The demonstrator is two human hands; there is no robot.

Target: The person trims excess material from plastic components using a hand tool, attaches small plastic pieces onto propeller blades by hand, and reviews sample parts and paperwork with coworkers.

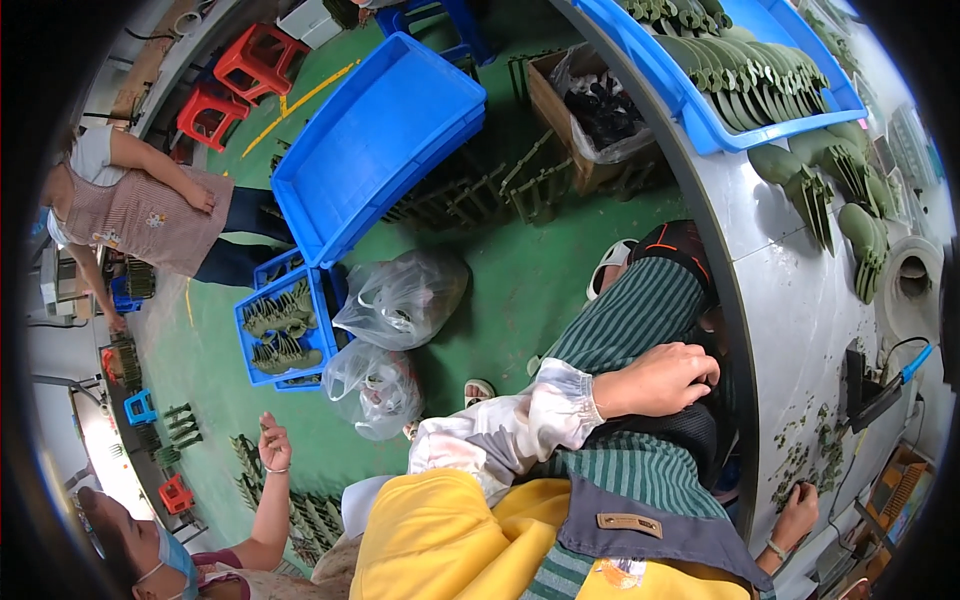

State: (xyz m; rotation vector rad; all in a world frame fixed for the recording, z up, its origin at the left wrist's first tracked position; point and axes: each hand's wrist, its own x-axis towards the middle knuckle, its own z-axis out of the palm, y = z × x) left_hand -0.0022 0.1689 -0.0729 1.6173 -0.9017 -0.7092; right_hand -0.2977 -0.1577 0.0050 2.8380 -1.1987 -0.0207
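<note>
My left hand (660,381), coming out of a white satin sleeve, rests over my lap on the green striped cloth (633,305). Its fingers are curled in, and nothing shows in them. A hand with a bracelet (797,514) touches the table's edge at the lower right; its forearm has no white sleeve, and I take it for another person's. I cannot see my right hand. Small green bits (812,450) lie scattered on the grey table (765,340) beside that hand. Farther up the table sit bundles of green oval pieces with thin prongs (865,240).
A blue tray (700,125) of green pieces stands on the table near a blue-handled tool (915,363). Clear plastic bags (405,300), blue crates (385,130) and a bag-lined box (560,110) fill the floor. Two people (150,200) are at the left, one seated low.
</note>
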